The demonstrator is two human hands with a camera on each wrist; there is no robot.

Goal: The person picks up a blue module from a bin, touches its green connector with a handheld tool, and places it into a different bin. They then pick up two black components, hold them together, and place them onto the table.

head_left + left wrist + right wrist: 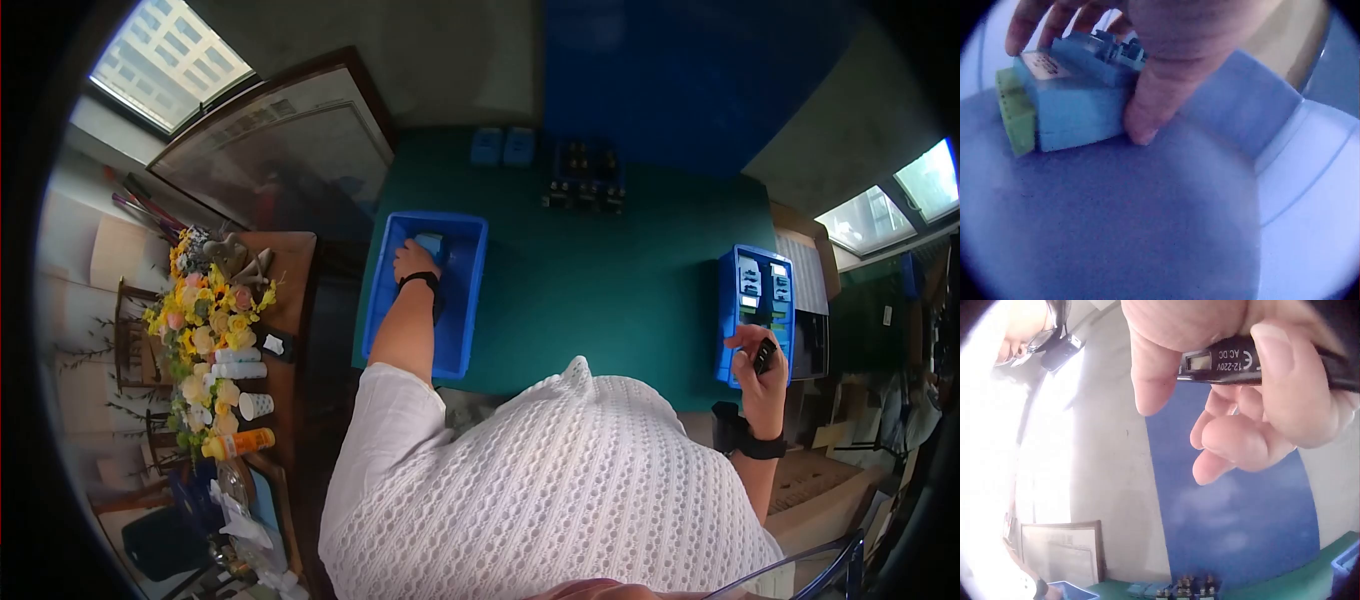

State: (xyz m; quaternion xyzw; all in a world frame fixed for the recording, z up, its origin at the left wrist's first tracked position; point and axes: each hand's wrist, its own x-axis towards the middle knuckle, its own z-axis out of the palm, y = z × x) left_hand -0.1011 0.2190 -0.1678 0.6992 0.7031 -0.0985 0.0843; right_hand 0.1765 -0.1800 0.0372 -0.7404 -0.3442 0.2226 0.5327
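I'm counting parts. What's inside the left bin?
A blue module, gripped by the left hand. The hand and forearm cover part of the bin's floor; anything beneath can't be seen.

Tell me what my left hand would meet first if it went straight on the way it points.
Your left hand, gripping the blue module, would probably meet the blue bin's far wall first, though the hand's height is hard to judge.

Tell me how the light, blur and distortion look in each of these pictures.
Head view: dark corners, strong fisheye bowing, bright windows against a dim green table; left wrist view: hazy, bluish, with soft edges on the blue module and left hand; right wrist view: left side blown out white, yet the upside-down print on the black device is legible.
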